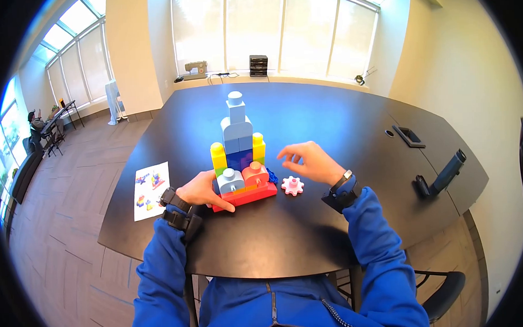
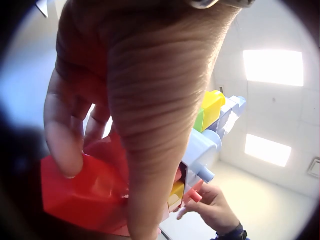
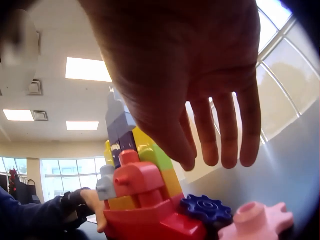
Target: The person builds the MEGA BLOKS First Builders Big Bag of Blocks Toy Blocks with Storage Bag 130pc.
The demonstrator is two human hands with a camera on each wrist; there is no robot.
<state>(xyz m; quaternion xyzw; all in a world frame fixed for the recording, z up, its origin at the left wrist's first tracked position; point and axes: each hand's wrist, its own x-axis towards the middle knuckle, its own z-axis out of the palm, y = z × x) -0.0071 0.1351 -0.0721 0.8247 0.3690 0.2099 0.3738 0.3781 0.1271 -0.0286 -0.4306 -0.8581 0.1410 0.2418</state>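
Observation:
A toy building-block build stands on the table, with a long red base [image 1: 257,196] at its bottom. My left hand [image 1: 200,190] grips the base's left end, thumb along the front and fingers on the far side. On the base sit a light-blue rounded block [image 1: 230,182] and a coral rounded block [image 3: 142,179], each with a peg on its front. Behind them rises a light-blue tower [image 1: 237,132] between yellow blocks [image 1: 258,145]. My right hand [image 1: 312,162] hovers right of the build, fingers extended and holding nothing. Below it lie a pink gear [image 1: 292,186] and a dark-blue gear [image 3: 206,207], the latter beside the base.
A printed picture sheet [image 1: 151,190] lies left of the build. At the right are a dark bottle-like cylinder [image 1: 449,171] and a black table socket panel [image 1: 409,136]. The dark table's front edge [image 1: 271,275] runs close to my body.

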